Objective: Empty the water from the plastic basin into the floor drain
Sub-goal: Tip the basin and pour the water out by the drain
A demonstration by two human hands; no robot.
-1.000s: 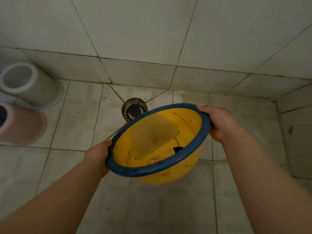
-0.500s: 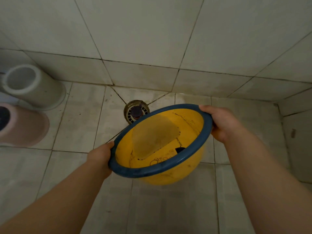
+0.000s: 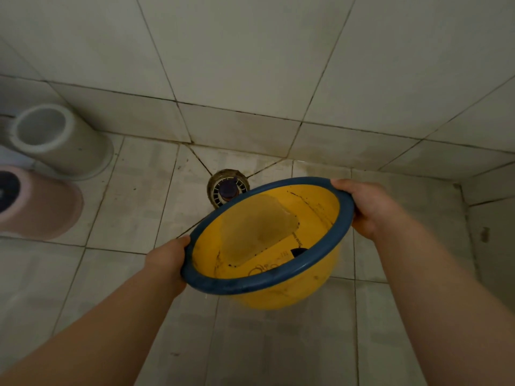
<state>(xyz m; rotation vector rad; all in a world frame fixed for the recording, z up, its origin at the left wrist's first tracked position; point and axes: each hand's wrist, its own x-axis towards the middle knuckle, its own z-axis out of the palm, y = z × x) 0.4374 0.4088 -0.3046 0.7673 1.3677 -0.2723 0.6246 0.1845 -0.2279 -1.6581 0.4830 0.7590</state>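
Two hands hold the plastic basin (image 3: 320, 218) in the air above the tiled floor (image 3: 133, 213): your left hand (image 3: 167, 257) closes on the blue rim at its near left side, and your right hand (image 3: 365, 207) closes on the rim at the far right. You have the basin tilted, its far left edge low, so the murky water (image 3: 256, 232) pools against that side of the yellow bowl. The far rim hangs just in front of the floor drain (image 3: 227, 188), covering part of its round grate. The drain sits where the floor meets the tiled wall (image 3: 250, 65). To your left, well apart from the basin, a white bucket (image 3: 58, 140) and a pink bucket (image 3: 41, 207) stand side by side.
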